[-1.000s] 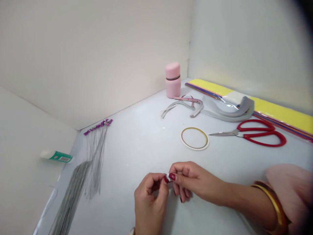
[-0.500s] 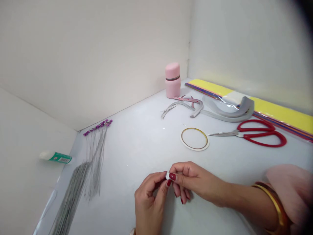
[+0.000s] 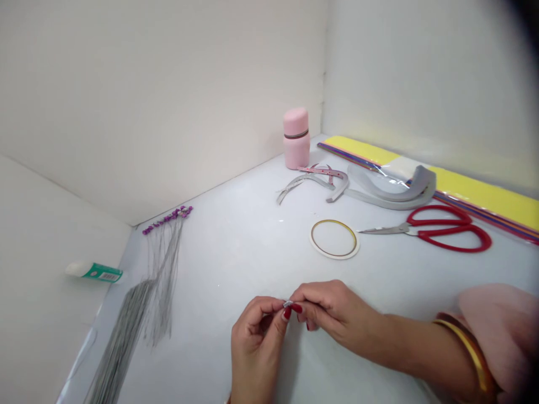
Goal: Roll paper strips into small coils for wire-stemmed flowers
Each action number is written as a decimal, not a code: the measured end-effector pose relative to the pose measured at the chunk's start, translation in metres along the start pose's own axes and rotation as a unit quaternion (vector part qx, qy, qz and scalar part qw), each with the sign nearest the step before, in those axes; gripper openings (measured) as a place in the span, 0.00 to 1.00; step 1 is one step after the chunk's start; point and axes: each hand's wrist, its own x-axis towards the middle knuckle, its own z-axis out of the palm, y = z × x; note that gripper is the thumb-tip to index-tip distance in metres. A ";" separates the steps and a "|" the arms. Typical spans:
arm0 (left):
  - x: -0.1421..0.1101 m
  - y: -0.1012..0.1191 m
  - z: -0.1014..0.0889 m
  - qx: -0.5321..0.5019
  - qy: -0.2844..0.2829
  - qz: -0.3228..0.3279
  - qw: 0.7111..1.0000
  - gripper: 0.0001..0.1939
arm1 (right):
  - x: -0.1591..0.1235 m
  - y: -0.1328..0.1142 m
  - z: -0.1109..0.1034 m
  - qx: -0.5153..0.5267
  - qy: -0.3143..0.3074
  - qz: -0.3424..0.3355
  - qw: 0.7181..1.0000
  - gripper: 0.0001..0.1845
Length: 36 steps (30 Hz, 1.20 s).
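Observation:
Between the fingertips of both hands sits a small grey-white piece (image 3: 288, 303), mostly covered, so its kind cannot be made out. My left hand (image 3: 261, 336) pinches it from the left with thumb and index finger. From the right, my right hand (image 3: 328, 308) pinches it too, its other fingers curled below. The hands meet a little above the white table (image 3: 219, 342). Beyond them lies a thin roll of double-sided tape (image 3: 312, 241), with red-handled scissors (image 3: 455, 235) to its right.
Grey paper strips (image 3: 387, 199) and a pink bottle (image 3: 296, 140) are at the back. A pack of coloured paper (image 3: 475, 191) lies along the right wall. To the left are grey wires (image 3: 126, 331), some tipped with purple buds (image 3: 168, 217), and a green-and-white glue tube (image 3: 101, 272).
Both hands keep hold of the small piece, which now shows less between the fingertips. My right fingers have curled in closer and its thumb has shifted slightly lower.

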 end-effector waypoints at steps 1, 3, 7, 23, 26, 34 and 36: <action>0.000 0.000 -0.001 0.011 0.001 0.019 1.000 0.03 | 0.000 0.000 0.000 0.016 -0.001 0.003 1.000 0.13; 0.001 -0.001 -0.003 0.061 0.009 0.095 0.994 0.04 | 0.000 -0.001 0.001 0.076 -0.009 0.018 0.997 0.13; 0.000 -0.003 -0.006 0.181 0.019 0.284 0.941 0.12 | 0.002 -0.001 0.004 0.241 -0.034 0.089 0.966 0.18; -0.002 0.006 0.011 -0.095 0.045 -0.051 0.993 0.08 | 0.007 -0.002 0.004 0.349 0.000 0.175 0.921 0.16; -0.002 0.006 0.012 -0.122 0.034 -0.060 0.990 0.08 | 0.007 -0.002 0.003 0.352 0.005 0.171 0.920 0.16; 0.002 0.006 0.009 -0.157 0.069 -0.133 0.976 0.10 | 0.007 -0.004 0.002 0.326 -0.007 0.168 0.930 0.14; 0.003 0.008 0.009 -0.178 0.069 -0.145 0.971 0.10 | 0.006 -0.004 0.003 0.324 -0.015 0.151 0.934 0.14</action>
